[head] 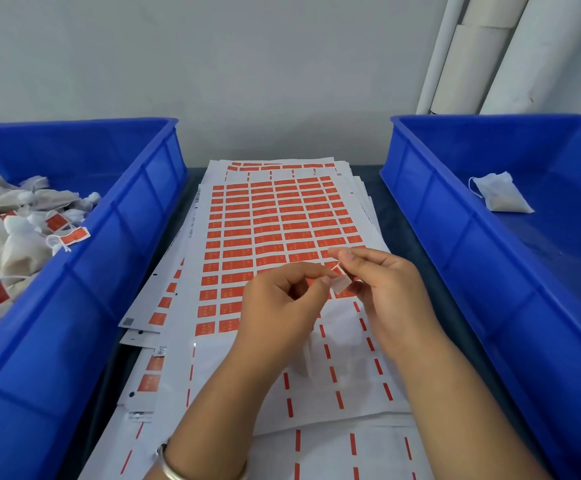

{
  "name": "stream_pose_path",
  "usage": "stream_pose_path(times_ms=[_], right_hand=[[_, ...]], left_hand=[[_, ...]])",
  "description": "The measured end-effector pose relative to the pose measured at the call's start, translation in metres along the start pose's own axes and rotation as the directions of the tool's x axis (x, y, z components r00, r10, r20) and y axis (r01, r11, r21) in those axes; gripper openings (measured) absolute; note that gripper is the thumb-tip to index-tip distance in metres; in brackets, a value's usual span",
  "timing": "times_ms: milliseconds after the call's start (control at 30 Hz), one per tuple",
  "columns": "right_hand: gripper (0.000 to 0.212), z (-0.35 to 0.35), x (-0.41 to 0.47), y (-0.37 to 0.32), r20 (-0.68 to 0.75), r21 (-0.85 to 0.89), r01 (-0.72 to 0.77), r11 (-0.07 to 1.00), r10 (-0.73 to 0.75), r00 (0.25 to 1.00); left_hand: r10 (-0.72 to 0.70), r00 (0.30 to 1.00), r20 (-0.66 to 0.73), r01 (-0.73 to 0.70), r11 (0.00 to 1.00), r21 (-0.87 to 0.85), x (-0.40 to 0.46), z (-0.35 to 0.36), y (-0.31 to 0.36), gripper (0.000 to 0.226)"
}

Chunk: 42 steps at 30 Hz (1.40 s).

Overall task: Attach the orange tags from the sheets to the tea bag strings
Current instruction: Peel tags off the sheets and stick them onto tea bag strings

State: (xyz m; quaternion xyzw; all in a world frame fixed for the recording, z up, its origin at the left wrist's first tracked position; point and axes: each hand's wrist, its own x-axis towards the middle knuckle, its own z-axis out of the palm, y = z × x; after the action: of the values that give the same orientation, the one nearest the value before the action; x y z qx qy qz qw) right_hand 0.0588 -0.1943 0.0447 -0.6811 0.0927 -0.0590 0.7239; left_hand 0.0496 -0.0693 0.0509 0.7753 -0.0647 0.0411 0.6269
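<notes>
Head view, 1 tag: light, thin, floppy, sticky-backed by the look, pinched at its edges between left hand and right hand fingertips above sticker sheet; hold by corners.

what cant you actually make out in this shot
Head view only:
- Print on the orange tags of the top sheet: too small and blurred.
- Tag pinched between left hand and right hand: fingers hide most of it.
- Any string at the hands: not discernible.
- Left bin: cut off by the frame edge.
</notes>
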Motion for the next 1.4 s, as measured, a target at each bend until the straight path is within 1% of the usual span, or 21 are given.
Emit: stream_pose_path(times_ms=[133,200,300,400,467,500,567,600,667,800,867,967,1033,1133,1200,1233,1300,1400], right_hand=[[0.024,-0.001,0.001,0.001,0.012,0.034,-0.019,0.999,0.019,1.000],[0.024,-0.001,0.002,0.001,0.021,0.041,-0.024,0.999,0.023,1.000],[0.022,0.000,0.002,0.002,0.034,0.028,-0.011,1.000,0.010,0.999],[0.020,0.001,0.002,0.004,0.056,0.015,0.029,0.999,-0.030,0.998],[0.024,0.001,0.002,0.003,0.080,0.026,0.063,0.998,-0.065,0.995],[0.025,0.000,0.001,0.003,0.097,0.033,0.079,0.996,-0.082,0.992],[0.017,-0.001,0.002,0.004,0.147,0.037,0.122,0.992,-0.126,0.981],[0.017,-0.001,0.002,0.004,0.170,0.036,0.142,0.989,-0.146,0.974],[0.030,0.000,0.003,0.005,0.197,0.033,0.174,0.984,-0.177,0.964],[0.034,0.001,0.004,0.007,0.180,0.051,0.189,0.981,-0.196,0.964],[0.034,0.001,0.005,0.009,0.147,0.057,0.189,0.980,-0.196,0.970],[0.032,0.001,0.007,0.012,0.092,0.048,0.176,0.983,-0.180,0.979],[0.029,0.001,0.010,0.014,0.067,0.074,0.151,0.986,-0.155,0.986],[0.027,-0.002,0.012,0.014,0.056,0.199,0.082,0.977,-0.095,0.994],[0.027,-0.004,0.013,0.015,0.058,0.283,0.036,0.958,-0.055,0.997],[0.027,-0.004,0.014,0.015,0.062,0.315,0.019,0.949,-0.041,0.997],[0.027,-0.005,0.014,0.013,0.069,0.360,-0.005,0.933,-0.021,0.997],[0.028,-0.004,0.014,0.012,0.103,0.431,-0.029,0.902,-0.017,0.995]], left_hand=[[0.089,0.996,0.028,-0.091,0.993,0.073,-0.003,0.000,-0.002,0.033],[0.080,0.997,0.018,-0.081,0.995,0.057,-0.002,0.001,-0.002,0.031],[0.056,0.998,-0.039,-0.055,0.998,0.041,0.002,0.002,-0.003,0.026],[0.072,0.995,-0.072,-0.066,0.995,0.075,0.006,0.002,-0.005,0.025],[0.051,0.996,-0.075,-0.046,0.997,0.065,0.007,0.002,-0.007,0.018],[0.042,0.996,-0.075,-0.037,0.998,0.055,0.007,0.002,-0.007,0.017],[0.018,0.997,-0.077,-0.018,1.000,0.001,0.008,0.002,-0.008,0.014],[0.003,0.997,-0.079,-0.006,0.999,-0.037,0.008,0.001,-0.008,0.012],[-0.023,0.997,-0.074,0.015,0.994,-0.110,0.010,-0.001,-0.009,0.011],[-0.082,0.996,-0.021,0.074,0.967,-0.244,0.012,-0.004,-0.011,0.008],[-0.107,0.994,-0.004,0.102,0.958,-0.270,0.012,-0.004,-0.012,0.006],[-0.117,0.993,0.015,0.117,0.963,-0.242,0.013,-0.002,-0.013,0.003],[-0.132,0.991,0.027,0.135,0.971,-0.200,0.013,-0.001,-0.015,0.002],[-0.129,0.987,0.096,0.133,0.990,-0.044,0.012,0.001,-0.018,0.006],[-0.111,0.982,0.154,0.098,0.991,0.086,0.011,0.002,-0.019,0.010],[-0.107,0.980,0.168,0.088,0.989,0.116,0.011,0.001,-0.019,0.011],[-0.113,0.979,0.170,0.092,0.988,0.122,0.012,-0.003,-0.017,0.013],[-0.111,0.986,0.123,0.096,0.988,0.121,0.016,-0.011,-0.009,0.013]])
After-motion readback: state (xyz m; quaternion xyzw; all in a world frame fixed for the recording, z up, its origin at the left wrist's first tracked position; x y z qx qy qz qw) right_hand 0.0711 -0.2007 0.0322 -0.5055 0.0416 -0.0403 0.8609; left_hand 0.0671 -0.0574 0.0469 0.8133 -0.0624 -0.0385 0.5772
